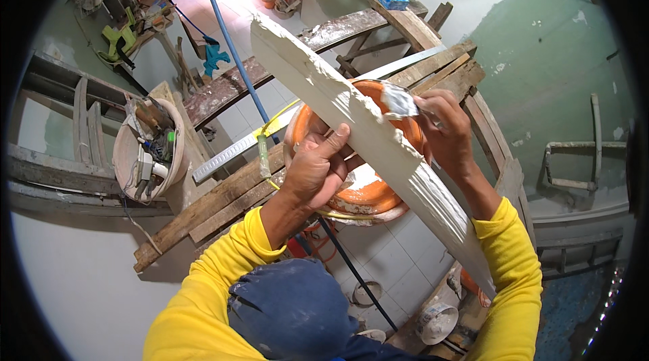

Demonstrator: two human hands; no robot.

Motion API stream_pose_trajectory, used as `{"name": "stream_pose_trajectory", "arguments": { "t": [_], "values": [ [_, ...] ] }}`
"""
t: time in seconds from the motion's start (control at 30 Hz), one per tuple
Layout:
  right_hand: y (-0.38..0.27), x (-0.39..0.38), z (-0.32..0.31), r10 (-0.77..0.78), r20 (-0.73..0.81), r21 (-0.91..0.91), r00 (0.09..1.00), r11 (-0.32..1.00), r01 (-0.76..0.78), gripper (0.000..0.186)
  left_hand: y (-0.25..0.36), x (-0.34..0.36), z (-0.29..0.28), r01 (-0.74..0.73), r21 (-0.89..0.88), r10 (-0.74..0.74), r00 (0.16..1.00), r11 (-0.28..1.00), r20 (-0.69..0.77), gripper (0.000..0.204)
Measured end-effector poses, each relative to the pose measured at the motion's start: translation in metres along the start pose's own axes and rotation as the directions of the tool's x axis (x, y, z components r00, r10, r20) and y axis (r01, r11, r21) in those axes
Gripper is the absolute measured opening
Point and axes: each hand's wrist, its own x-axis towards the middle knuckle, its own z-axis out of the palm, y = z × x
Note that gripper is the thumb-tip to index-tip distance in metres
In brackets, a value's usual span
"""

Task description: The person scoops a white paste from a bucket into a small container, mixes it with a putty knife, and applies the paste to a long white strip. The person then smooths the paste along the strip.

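A long white strip (324,94) slants across the middle of the head view, from the upper left down to the lower right. White paste lies thick and ridged along its right side. My left hand (316,168) is closed on the strip's left edge, thumb on top. My right hand (446,128) grips a putty knife (400,102), its blade smeared with white paste and close to the strip's coated edge; the handle is hidden in my fingers. Under the strip stands an orange bucket (365,211) with white paste inside and on its rim, partly covered by the strip.
Rough wooden planks (220,209) form a scaffold around the bucket. A pale bucket of tools (124,158) stands at left beside a ladder (64,175). A metal straightedge (233,151), a yellow cord (277,115) and a blue pole (230,36) cross nearby. A blue box (393,0) sits farther back.
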Motion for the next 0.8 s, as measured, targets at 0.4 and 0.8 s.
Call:
{"name": "stream_pose_trajectory", "arguments": {
  "t": [0.4, 0.8],
  "values": [
    [-0.001, 0.005, -0.007, 0.29, 0.212, 0.369, 0.933, 0.861, -0.351, 0.019, -0.003, 0.003, 0.001, -0.021, 0.004, 0.021, 1.0, 1.0, 0.008, 0.032],
    [0.0, -0.08, -0.071, 0.11, 0.237, 0.118, 0.965, 0.983, -0.141, 0.029, -0.005, 0.005, 0.003, -0.046, 0.069, 0.045, 0.999, 0.997, 0.008, 0.03]
  ]
}}
